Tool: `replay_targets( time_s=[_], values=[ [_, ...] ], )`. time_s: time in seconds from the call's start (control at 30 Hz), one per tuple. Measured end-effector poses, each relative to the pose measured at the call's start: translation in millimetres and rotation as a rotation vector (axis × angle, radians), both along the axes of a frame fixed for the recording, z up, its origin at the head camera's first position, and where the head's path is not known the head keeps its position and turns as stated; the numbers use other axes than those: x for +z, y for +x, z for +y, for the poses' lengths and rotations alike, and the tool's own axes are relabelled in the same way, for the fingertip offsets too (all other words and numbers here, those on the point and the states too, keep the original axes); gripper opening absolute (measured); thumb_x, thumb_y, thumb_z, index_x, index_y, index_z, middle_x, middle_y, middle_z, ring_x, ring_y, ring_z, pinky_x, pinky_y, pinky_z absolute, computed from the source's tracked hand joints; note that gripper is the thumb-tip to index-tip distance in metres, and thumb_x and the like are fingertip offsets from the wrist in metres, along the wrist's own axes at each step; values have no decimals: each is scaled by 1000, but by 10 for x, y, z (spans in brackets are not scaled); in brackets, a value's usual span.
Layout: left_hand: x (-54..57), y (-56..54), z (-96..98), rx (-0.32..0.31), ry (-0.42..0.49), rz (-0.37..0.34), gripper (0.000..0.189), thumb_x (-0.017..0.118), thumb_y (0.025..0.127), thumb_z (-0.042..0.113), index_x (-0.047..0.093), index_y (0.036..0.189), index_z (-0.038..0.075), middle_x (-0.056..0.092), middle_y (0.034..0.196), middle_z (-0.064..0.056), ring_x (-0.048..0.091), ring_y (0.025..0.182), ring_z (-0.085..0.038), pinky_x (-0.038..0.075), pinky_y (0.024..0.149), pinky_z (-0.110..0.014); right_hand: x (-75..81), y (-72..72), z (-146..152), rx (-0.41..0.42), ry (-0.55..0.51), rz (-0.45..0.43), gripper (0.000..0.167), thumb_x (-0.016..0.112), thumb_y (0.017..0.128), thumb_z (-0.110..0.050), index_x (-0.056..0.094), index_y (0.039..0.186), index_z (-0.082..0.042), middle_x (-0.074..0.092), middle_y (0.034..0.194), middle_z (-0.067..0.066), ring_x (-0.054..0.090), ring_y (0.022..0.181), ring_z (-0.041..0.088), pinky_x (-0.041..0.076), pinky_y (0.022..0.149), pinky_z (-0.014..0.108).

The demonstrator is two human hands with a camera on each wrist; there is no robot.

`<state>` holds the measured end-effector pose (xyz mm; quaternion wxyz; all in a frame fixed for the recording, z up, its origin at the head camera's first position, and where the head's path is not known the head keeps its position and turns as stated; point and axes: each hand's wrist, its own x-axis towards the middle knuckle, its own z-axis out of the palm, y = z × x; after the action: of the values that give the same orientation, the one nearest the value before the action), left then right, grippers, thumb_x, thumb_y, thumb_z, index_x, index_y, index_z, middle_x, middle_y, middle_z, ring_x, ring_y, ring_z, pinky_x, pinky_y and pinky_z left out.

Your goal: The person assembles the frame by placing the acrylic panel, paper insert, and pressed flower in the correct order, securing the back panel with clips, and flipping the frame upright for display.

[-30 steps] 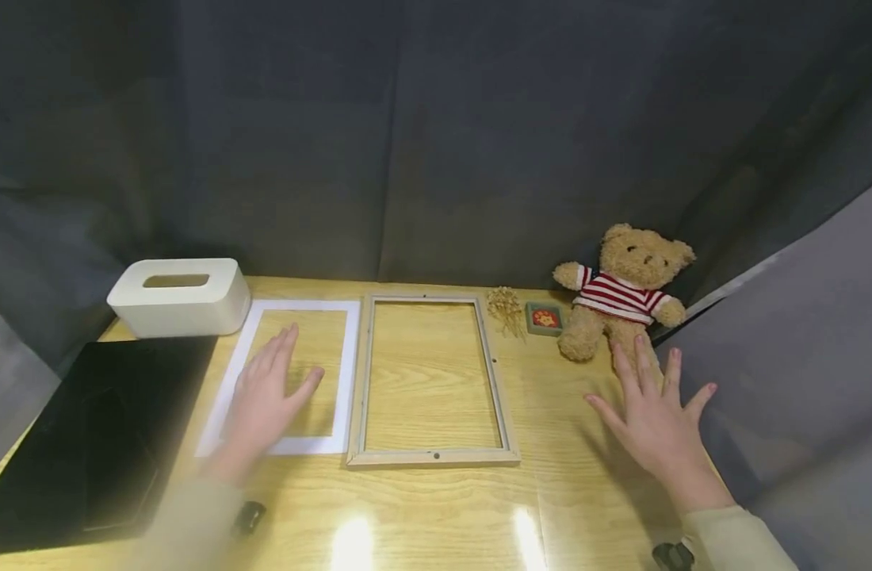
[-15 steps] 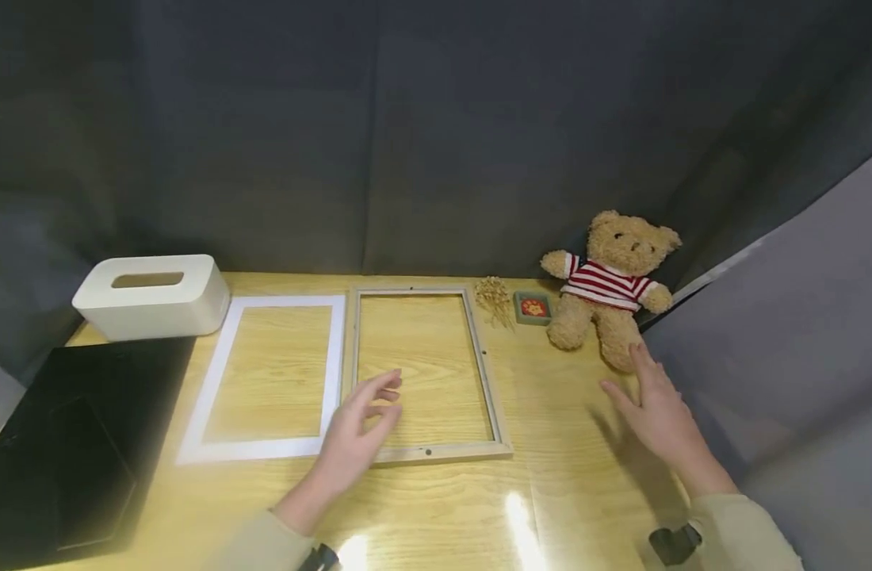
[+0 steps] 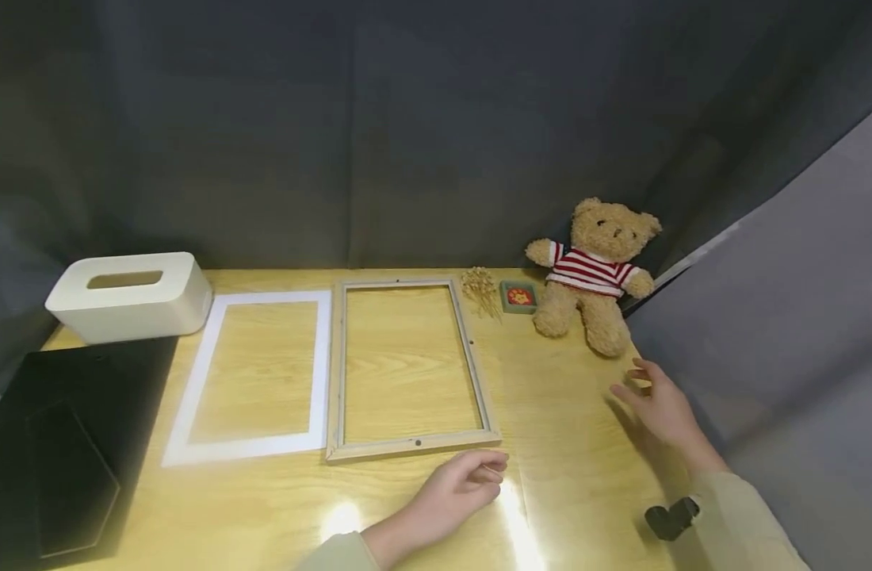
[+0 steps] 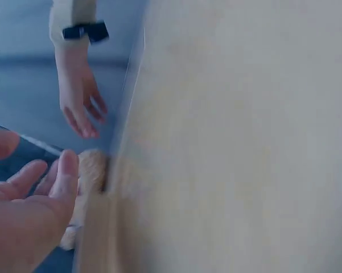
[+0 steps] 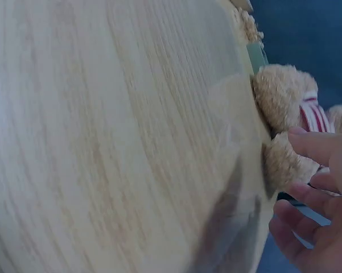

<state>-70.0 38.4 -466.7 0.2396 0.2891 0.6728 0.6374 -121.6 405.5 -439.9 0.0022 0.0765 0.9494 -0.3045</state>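
My left hand [image 3: 453, 496] hovers past the near right corner of the pale wooden picture frame [image 3: 412, 449], fingers loosely bent and nothing in them. Over the right side of the table is my right hand [image 3: 660, 408], also holding nothing, its fingers relaxed. Closest to it sits a brown teddy bear [image 3: 603, 325] in a red-and-white striped shirt, which the right wrist view shows behind the fingers [image 5: 316, 147]. Between the hands, a faint see-through sheet [image 5: 222, 108] seems to lie on the wood; its edges are hard to make out.
Left of the frame lies a white paper mat [image 3: 322, 349], then a black frame back [image 3: 122, 412] with a stand. A white tissue box [image 3: 151, 309] is behind them. Dried flowers [image 3: 481, 289] and a small green box [image 3: 518, 297] stand near the bear. Dark curtains [image 3: 407, 135] enclose the table.
My left hand has swept rightward from above the paper mat to beyond the frame's near right corner. My right hand has dropped slightly, its spread fingers now relaxed. The head view has shifted right.
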Motion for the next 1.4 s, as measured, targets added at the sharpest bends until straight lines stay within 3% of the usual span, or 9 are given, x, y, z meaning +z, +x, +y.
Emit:
replay_targets(
  time_s=[0.1,0.23,0.47,0.57,0.73,0.97,1.13,1.2,1.4],
  values=[
    [-53,10,88,6,49,-154,45,51,98,18,43,139,1,50,135,-13,53,118,-19,45,97,-32,-35,-58,57,-19,-29,-31,83,55,94,-47,20,145,9,42,135,31,47,114,47,48,82,53],
    [-98,24,167,12,101,-302,52,50,96,16,35,142,-4,44,140,-19,47,125,-29,39,103,-44,-76,-104,101,-52,-52,-70,81,59,93,-42,22,143,11,41,135,34,43,119,49,44,89,55],
    [-163,45,252,-7,321,-625,62,47,92,5,19,144,-13,28,146,-29,29,135,-40,25,111,-46,-99,-78,168,-115,-83,-158,78,63,92,-35,25,140,13,46,129,35,47,115,47,43,91,53],
    [-177,29,270,-14,396,-696,63,45,89,0,16,144,-14,23,148,-32,25,137,-42,22,112,-45,-76,-60,185,-125,-102,-188,74,64,91,-33,28,139,12,50,124,33,49,111,45,44,89,52],
    [-189,-13,306,-8,469,-751,65,41,85,-6,14,143,-16,19,148,-34,21,138,-43,19,112,-46,-42,-52,200,-125,-128,-228,70,63,92,-31,31,137,12,52,123,32,51,109,44,44,87,51],
    [-216,-19,326,6,489,-775,64,41,85,-6,15,143,-16,20,148,-34,22,137,-43,20,112,-44,-37,-37,228,-152,-228,-265,72,61,94,-30,26,140,13,41,134,36,44,119,47,41,93,53],
    [-216,-10,334,14,504,-785,65,39,84,-6,13,143,-17,21,148,-34,22,137,-43,20,112,-44,-65,-30,217,-163,-276,-254,72,60,94,-28,24,139,15,39,135,38,44,120,46,43,91,47],
    [-212,0,334,24,512,-792,66,40,84,-7,12,143,-17,20,148,-34,21,138,-43,20,112,-45,-71,-24,212,-163,-233,-236,69,63,92,-24,27,136,15,43,130,38,47,115,46,45,87,45],
    [-211,18,333,38,529,-799,69,42,84,-5,9,143,-17,19,148,-35,20,138,-44,20,112,-45,-25,-28,174,-147,26,-238,64,68,87,-23,36,127,16,58,110,32,56,97,45,48,76,50]
  ],
)
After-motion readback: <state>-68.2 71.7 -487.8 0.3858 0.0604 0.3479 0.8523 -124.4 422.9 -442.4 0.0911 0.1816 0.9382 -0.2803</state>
